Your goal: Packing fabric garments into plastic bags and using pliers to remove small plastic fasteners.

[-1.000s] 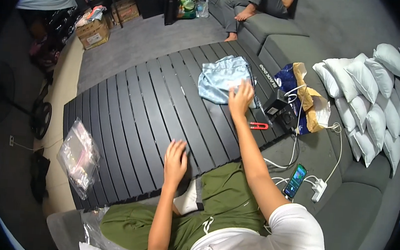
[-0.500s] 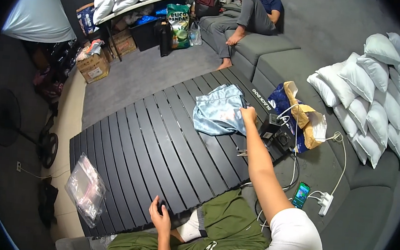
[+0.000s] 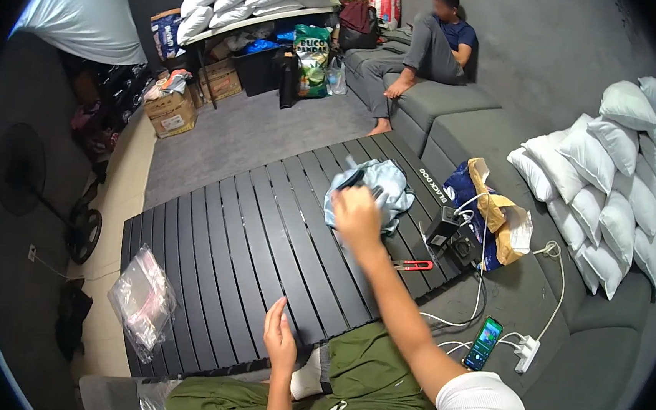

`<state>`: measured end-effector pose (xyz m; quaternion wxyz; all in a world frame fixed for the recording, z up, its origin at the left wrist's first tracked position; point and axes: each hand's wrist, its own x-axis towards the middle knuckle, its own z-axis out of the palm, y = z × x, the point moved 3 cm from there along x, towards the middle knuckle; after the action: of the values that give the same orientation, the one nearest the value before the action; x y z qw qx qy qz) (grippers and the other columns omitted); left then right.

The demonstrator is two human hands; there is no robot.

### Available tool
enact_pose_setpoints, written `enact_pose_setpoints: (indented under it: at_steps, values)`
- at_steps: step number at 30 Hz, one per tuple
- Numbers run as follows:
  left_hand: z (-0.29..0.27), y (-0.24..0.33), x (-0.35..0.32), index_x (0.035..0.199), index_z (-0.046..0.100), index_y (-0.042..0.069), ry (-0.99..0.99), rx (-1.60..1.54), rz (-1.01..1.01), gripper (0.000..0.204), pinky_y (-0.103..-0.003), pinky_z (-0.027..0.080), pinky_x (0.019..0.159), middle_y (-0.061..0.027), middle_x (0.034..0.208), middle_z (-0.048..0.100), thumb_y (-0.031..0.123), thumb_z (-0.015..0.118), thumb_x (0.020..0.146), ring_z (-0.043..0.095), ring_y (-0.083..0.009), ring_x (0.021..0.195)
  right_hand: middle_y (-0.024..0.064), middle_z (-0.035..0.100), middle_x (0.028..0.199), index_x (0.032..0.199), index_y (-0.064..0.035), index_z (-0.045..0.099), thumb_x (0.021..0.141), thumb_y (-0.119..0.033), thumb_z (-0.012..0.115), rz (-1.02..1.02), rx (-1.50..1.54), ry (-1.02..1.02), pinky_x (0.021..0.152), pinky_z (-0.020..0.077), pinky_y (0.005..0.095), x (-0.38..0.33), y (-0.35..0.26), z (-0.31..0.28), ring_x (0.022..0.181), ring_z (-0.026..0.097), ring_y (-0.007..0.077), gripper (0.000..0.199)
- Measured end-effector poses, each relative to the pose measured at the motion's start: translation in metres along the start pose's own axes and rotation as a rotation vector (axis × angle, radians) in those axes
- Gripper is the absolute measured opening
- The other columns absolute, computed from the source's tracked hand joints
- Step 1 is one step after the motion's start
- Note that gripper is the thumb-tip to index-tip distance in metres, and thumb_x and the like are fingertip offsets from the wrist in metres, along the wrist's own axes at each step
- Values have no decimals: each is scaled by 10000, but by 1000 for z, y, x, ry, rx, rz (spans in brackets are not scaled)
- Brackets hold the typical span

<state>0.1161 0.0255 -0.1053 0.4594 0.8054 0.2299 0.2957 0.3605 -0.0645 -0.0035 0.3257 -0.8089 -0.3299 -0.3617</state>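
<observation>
A light blue satiny cloth (image 3: 394, 191) lies bunched on the far right part of the black slatted table (image 3: 232, 244). My right hand (image 3: 358, 217) reaches over its near left side, fingers curled around a fold of it, slightly blurred by motion. A dark strip shows beside those fingers. Just in front of the cloth lies a pair of thread snips (image 3: 416, 266) with red handles. My left hand (image 3: 281, 336) is raised over the table's near edge, its fingers straight and nothing in it.
At the table's left corner rests a stack of clear plastic bags (image 3: 143, 302). A black power box (image 3: 443, 226) with white cables and an open paper bag (image 3: 508, 219) are at the right. A phone (image 3: 484, 342) lies beside a power strip (image 3: 528, 355). White pillows (image 3: 605, 204) pile on the sofa; another person (image 3: 432, 55) sits there.
My right hand has moved left across the cloth, which is now more bunched and has a dark strip showing. The snips' red handles have come into sight. My left hand's fingers have straightened.
</observation>
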Motion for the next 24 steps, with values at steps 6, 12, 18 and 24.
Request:
enact_pose_setpoints:
  at_steps: [6, 12, 18, 24]
  values:
    - [15, -14, -11, 1218, 461, 60, -65, -1518, -634, 478, -311, 396, 904, -79, 1198, 508, 433, 370, 934, 505, -174, 1053, 101, 559, 717, 917, -76, 608, 823, -199, 538, 69, 495, -446, 611, 463, 383, -122, -128, -21, 680, 576, 285, 170]
    - [-18, -77, -60, 1013, 553, 56, 67, -974, -761, 222, -256, 428, 656, -24, 898, 568, 237, 559, 885, 534, -102, 774, 163, 527, 964, 1105, -72, 517, 858, -218, 488, 92, 646, -952, 744, 469, 404, -220, -161, -13, 896, 560, 330, 289]
    - [-72, -110, -85, 1088, 553, 56, 389, -812, -681, 229, -230, 412, 576, 16, 879, 569, 155, 516, 885, 520, -84, 694, 129, 611, 958, 943, -29, 619, 824, -213, 560, 12, 780, -1011, 843, 426, 373, -190, -127, -37, 967, 540, 305, 228]
    - [-64, -97, -99, 1096, 553, 62, 474, -633, -704, 240, -165, 368, 616, 42, 944, 561, 178, 551, 885, 484, -25, 764, 153, 619, 912, 901, -10, 614, 799, -140, 580, 199, 351, -377, 812, 424, 366, -123, 45, 11, 896, 567, 312, 169]
